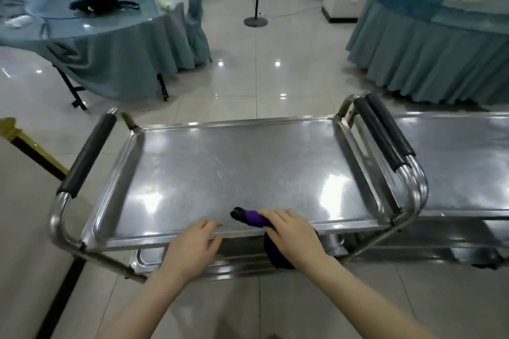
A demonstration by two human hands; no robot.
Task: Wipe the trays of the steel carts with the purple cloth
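At the near rim of the top tray (242, 168), the purple cloth (254, 218) lies bunched under the right hand (289, 231), fingers closed on it; left hand (192, 248) rests open-fingered, empty. Wiping looks barely begun; the second cart (454, 162) appears untouched.

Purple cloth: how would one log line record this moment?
right hand: grips purple cloth | cloth: on near tray edge | left hand: rests on edge

A round table (91, 44) draped in teal cloth holds a black bag (99, 3) (a pole stand (256, 20) stands beyond).
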